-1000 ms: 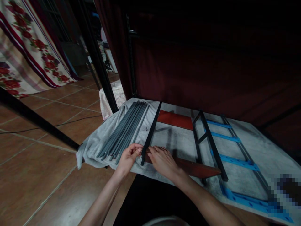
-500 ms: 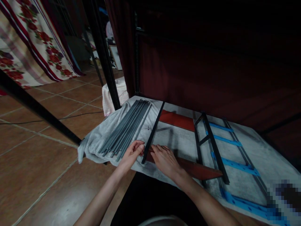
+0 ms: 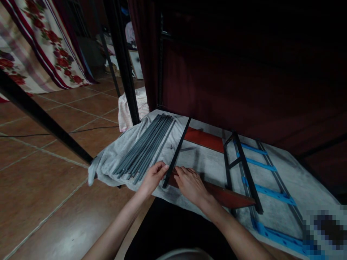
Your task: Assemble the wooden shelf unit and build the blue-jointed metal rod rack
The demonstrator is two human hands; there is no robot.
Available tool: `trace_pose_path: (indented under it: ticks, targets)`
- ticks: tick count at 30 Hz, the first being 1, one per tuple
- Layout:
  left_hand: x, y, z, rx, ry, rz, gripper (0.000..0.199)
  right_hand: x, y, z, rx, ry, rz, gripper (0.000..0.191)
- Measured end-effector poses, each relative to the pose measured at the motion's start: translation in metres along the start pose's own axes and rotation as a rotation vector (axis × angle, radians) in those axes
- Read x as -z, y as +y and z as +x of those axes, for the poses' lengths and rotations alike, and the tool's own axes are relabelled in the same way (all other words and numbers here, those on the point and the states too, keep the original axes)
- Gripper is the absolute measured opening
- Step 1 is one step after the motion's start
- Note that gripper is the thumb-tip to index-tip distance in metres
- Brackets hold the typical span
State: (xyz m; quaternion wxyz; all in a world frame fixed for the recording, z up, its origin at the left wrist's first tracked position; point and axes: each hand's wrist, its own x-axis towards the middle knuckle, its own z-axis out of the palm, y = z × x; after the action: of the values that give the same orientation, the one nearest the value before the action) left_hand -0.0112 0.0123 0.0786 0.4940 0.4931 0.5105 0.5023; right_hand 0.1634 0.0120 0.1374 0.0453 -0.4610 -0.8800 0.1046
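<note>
My left hand [image 3: 155,177] is closed at the near end of a black metal bar [image 3: 177,150], thumb and fingertips pinched together; what they hold is too small to make out. On the bar's other side, my right hand [image 3: 189,182] rests with bent fingers on the near red-brown board [image 3: 230,196], gripping its edge close to the bar. A second red board [image 3: 204,139] lies farther back, between the bar and a black frame [image 3: 248,173]. Left of the bar are several grey rods [image 3: 146,148] side by side and a small metal piece [image 3: 170,147].
Blue slatted racks [image 3: 273,193] lie on the grey cloth [image 3: 211,164] at the right. Black posts [image 3: 126,68] rise at the left, with a dark red curtain [image 3: 217,90] behind. A blurred patch covers the lower right corner.
The view has shifted slightly. My left hand has turned a little at the bar's near end; my right hand keeps its place on the board.
</note>
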Motion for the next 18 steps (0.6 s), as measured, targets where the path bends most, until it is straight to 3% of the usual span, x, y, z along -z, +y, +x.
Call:
trace_pose_path:
  ticks: [5,12,18]
  targets:
    - [0.0006,-0.0027,-0.0019,-0.162,0.006,0.055,0.029,0.0004,0.0000,0.0002,0.011,0.003,-0.004,0.027]
    - [0.0008,0.0013,-0.0015,-0.065,-0.046,0.084,0.038,-0.0009,-0.0002,-0.0010,0.009,0.009,0.002,0.029]
    - [0.0058,-0.0052,-0.0022,-0.238,-0.083,0.237,0.027,-0.0008,-0.0016,0.0001,0.010,0.000,0.008,0.027]
